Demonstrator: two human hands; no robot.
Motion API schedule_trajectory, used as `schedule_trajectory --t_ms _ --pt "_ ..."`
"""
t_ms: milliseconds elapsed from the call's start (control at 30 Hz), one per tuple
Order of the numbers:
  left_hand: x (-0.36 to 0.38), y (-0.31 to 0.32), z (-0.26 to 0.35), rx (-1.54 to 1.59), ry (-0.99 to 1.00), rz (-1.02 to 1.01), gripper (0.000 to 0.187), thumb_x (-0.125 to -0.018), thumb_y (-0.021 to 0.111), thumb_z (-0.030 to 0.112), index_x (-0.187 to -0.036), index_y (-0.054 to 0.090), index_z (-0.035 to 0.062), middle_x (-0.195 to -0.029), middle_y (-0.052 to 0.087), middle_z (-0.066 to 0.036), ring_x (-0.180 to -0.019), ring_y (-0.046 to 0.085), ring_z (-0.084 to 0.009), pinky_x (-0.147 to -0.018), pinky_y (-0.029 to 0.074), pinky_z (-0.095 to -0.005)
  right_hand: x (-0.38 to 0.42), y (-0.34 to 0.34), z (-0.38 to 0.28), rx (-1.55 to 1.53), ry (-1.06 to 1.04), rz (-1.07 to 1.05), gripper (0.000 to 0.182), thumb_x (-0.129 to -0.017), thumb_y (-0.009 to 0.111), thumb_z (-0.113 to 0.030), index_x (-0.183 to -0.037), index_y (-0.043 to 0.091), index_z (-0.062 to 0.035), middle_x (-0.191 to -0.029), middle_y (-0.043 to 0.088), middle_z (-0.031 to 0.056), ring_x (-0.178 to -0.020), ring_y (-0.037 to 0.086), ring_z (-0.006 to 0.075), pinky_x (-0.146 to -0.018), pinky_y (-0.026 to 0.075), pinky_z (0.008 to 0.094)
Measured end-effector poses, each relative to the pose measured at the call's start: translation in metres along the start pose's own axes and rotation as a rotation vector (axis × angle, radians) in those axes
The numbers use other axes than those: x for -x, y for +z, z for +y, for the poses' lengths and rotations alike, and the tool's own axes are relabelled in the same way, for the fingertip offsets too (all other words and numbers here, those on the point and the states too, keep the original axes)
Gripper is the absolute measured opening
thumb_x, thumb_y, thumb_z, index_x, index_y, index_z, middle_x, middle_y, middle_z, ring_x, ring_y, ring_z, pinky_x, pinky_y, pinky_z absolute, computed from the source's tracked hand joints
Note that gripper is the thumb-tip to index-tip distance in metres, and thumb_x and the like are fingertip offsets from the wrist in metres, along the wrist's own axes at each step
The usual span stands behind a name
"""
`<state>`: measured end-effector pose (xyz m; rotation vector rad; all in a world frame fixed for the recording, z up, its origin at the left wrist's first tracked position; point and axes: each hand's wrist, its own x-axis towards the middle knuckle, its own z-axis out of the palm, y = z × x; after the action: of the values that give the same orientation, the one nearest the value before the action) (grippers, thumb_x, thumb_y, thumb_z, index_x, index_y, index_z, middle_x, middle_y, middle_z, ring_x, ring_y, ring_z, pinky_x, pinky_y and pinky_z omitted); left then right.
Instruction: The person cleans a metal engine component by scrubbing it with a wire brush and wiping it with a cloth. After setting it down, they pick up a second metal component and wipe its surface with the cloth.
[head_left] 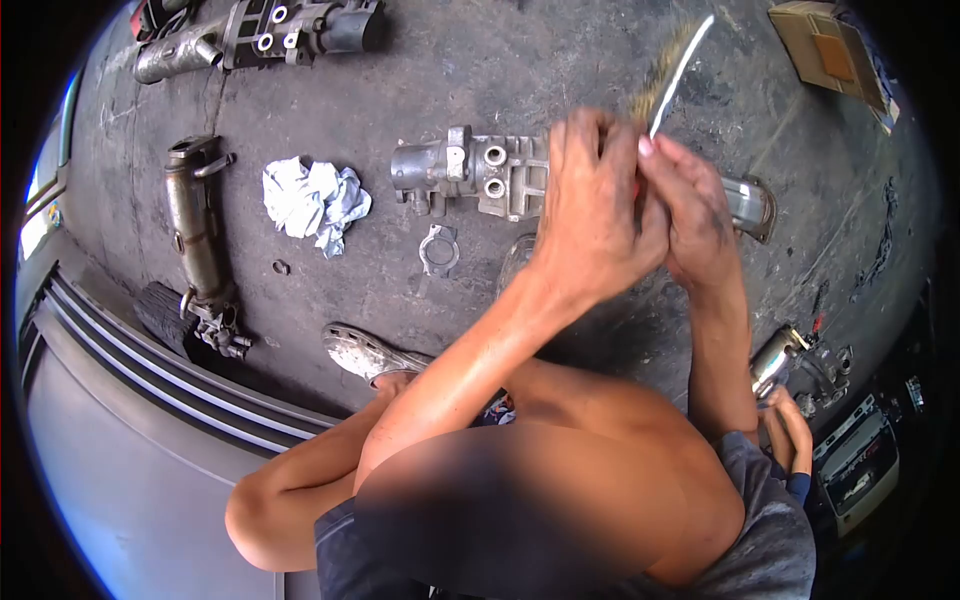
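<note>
Over the metal part with two round ports [515, 178], my left hand [595, 205] and my right hand [690, 205] are close together, with fingers bent. A thin, bright, curved strip [683, 75] rises from between them, with blurred yellowish bristles along its left side, like a wire brush. My right thumb and fingers pinch near its lower end. The left fingers are curled round something mostly hidden, where a bit of red shows. The metal part's right end [748, 208] sticks out beyond my right hand.
On the dark floor are a crumpled white cloth [315, 203], a flat metal ring [439, 251], a small ring [281, 267], a metal tube [195, 225] and another metal assembly [265, 38]. A cardboard box [830, 60] is at upper right. Another person's hands [790, 420] touch a metal part [778, 360].
</note>
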<state>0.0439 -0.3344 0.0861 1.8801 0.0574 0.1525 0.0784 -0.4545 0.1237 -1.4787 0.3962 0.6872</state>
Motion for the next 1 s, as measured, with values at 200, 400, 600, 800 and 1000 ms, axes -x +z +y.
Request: schedule_trajectory --t_ms 200,400,600,800,1000 --pt "0.037 -0.014 0.015 0.06 -0.033 -0.258 0.056 -0.076 0.079 0.018 -0.128 0.067 -0.0005 -0.12 0.057 -0.02 -0.111 0.051 -0.0362 -0.1 0.042 -0.0464 0.041 -0.033 0.02 -0.06 0.174 0.077 0.029 -0.103 0.047 -0.017 -0.107 0.068 0.0024 -0.091 0.071 0.0066 -0.073 0.065 0.0103 -0.062 0.051 0.0237" --pt "0.032 -0.054 -0.034 -0.354 -0.046 -0.07 0.034 -0.088 0.071 0.016 -0.119 0.067 0.0034 -0.114 0.06 -0.017 -0.113 0.054 -0.0341 -0.1 0.04 -0.047 0.066 -0.056 0.02 0.235 0.1 0.357 0.029 -0.103 0.046 -0.017 -0.102 0.067 0.0021 -0.071 0.063 0.0027 -0.054 0.056 0.0076 -0.046 0.043 0.0238" --pt "-0.003 -0.091 -0.099 -0.58 -0.192 -0.141 0.04 -0.099 0.065 0.041 -0.116 0.073 0.0052 -0.122 0.064 -0.022 -0.116 0.055 -0.0397 -0.102 0.042 -0.0525 0.078 -0.042 0.004 0.449 0.072 0.467 0.028 -0.105 0.058 -0.023 -0.115 0.069 0.0009 -0.074 0.062 -0.0009 -0.056 0.053 0.0042 -0.049 0.043 0.0226" --pt "-0.005 -0.074 -0.124 -0.516 -0.359 -0.24 0.061 -0.09 0.067 0.052 -0.108 0.071 -0.0065 -0.102 0.071 -0.029 -0.097 0.068 -0.0451 -0.088 0.053 -0.0514 0.068 -0.038 -0.001 0.526 0.001 0.402 0.033 -0.106 0.058 -0.024 -0.126 0.066 0.0018 -0.078 0.062 -0.0014 -0.06 0.053 0.0045 -0.054 0.045 0.0221" --pt "0.003 -0.067 -0.124 -0.578 -0.46 -0.201 0.052 -0.082 0.063 0.04 -0.107 0.075 -0.0035 -0.109 0.072 -0.027 -0.105 0.067 -0.0426 -0.098 0.049 -0.0505 0.073 -0.033 -0.007 0.537 0.046 0.424 0.036 -0.107 0.055 -0.022 -0.132 0.062 0.0025 -0.081 0.06 -0.0001 -0.059 0.054 0.0053 -0.048 0.046 0.0236"
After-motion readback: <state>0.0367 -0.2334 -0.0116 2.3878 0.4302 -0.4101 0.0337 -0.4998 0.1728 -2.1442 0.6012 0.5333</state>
